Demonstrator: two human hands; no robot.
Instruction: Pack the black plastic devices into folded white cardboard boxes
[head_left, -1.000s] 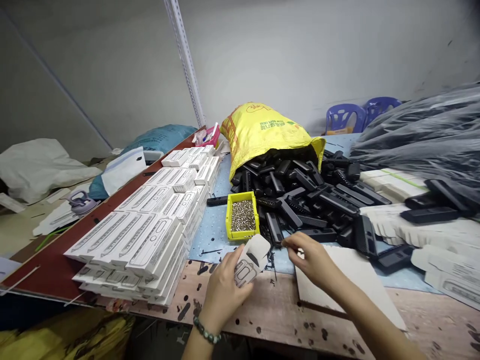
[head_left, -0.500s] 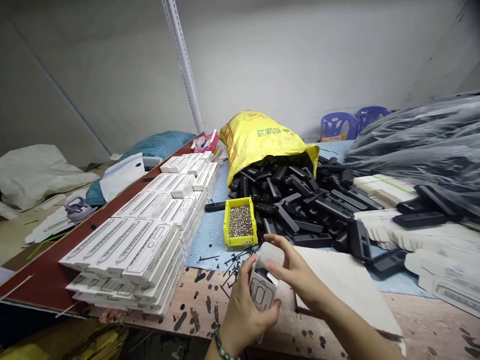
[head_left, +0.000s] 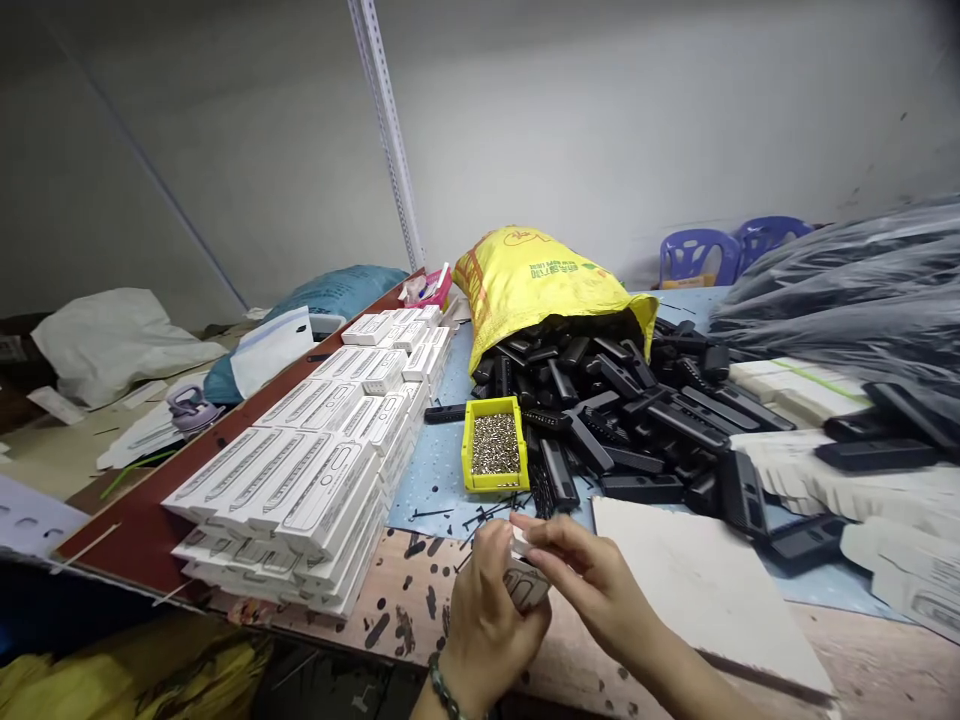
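Note:
My left hand (head_left: 484,625) grips a small white printed box (head_left: 525,583) near the table's front edge, fingers wrapped round it. My right hand (head_left: 589,580) presses on the top end of the same box, with thumb and fingers closed over it. Just beyond the hands lie scattered thin black pins (head_left: 480,515) and a yellow bin of small metal screws (head_left: 493,445). A pile of black plastic parts (head_left: 615,410) spills from a yellow sack (head_left: 536,280) behind that.
Stacks of white printed boxes (head_left: 315,480) fill the left on a red board (head_left: 120,535). A white sheet (head_left: 705,590) lies to the right, flat box blanks (head_left: 862,480) and dark plastic bags (head_left: 847,290) beyond. Blue chairs (head_left: 709,255) stand at the back.
My right hand came from the black parts to the box and now closes its top end. The box has been lowered nearer to me, and the open flap is no longer up.

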